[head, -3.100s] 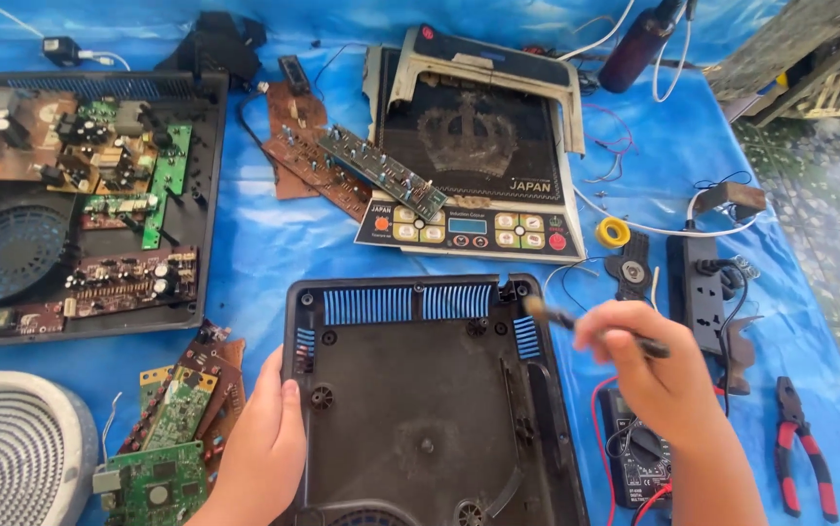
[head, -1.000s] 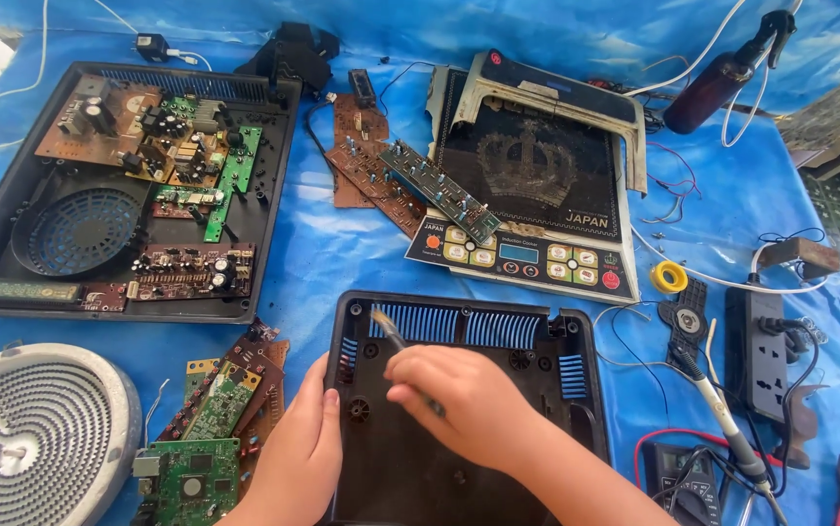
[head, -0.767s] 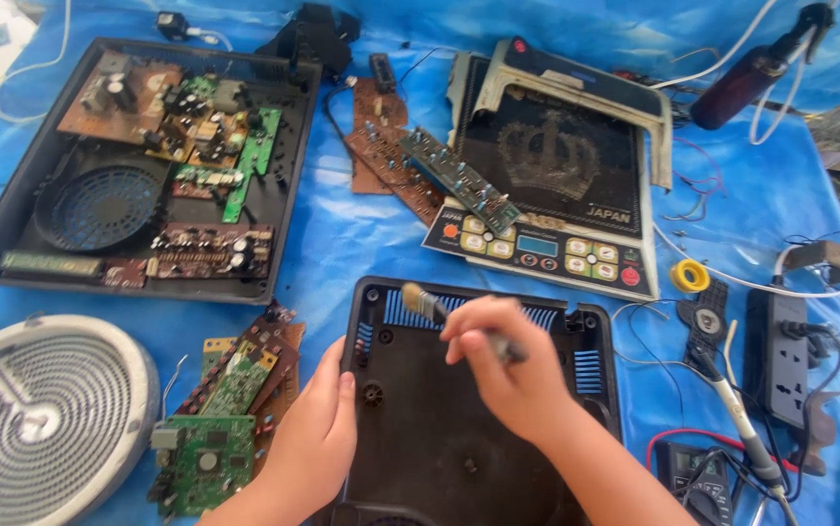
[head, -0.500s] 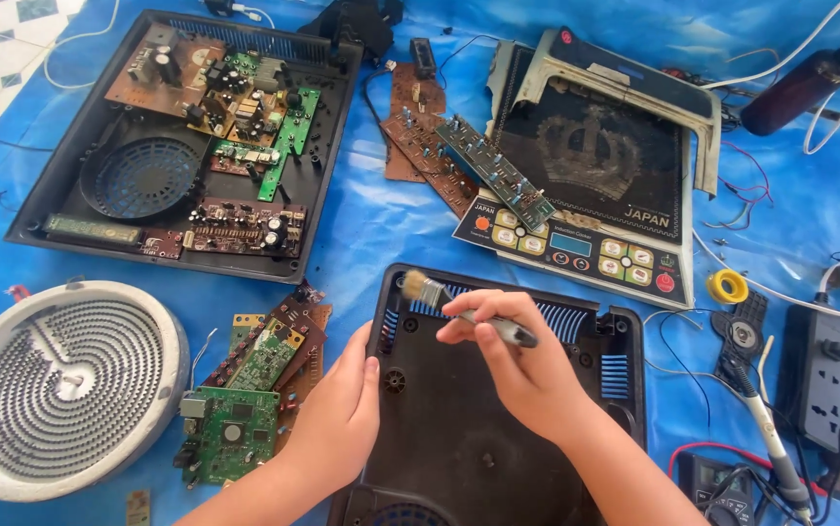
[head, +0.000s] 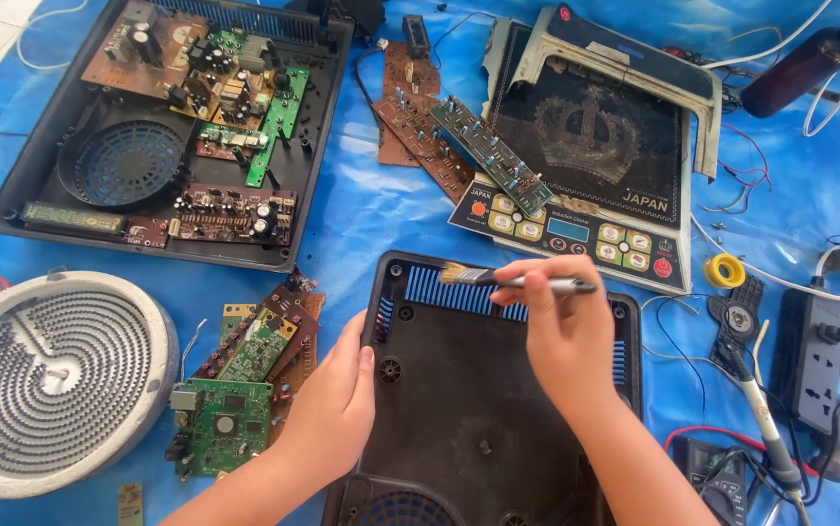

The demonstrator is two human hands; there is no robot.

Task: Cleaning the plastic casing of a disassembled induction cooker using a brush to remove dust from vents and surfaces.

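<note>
A black plastic cooker base (head: pixel 459 390) with blue vent slats along its far edge lies in front of me on the blue sheet. My right hand (head: pixel 566 331) grips a small brush (head: pixel 498 280) by its silver handle, the bristles pointing left over the vent slats. My left hand (head: pixel 327 409) rests flat against the base's left edge, holding nothing.
An open cooker chassis with circuit boards (head: pixel 186 127) lies far left. A round white heating coil (head: pixel 50 375) sits at left, beside loose green and brown boards (head: pixel 245 380). A glass cooktop panel (head: pixel 586 156) lies behind. A soldering iron (head: pixel 766 429), power strip (head: pixel 815 360), multimeter (head: pixel 717 477) and yellow tape roll (head: pixel 725 270) lie right.
My right hand has swept the brush across the vent slats from the right side to the left, and the view has shifted left, bringing the heating coil in. My left hand stays on the base's edge.
</note>
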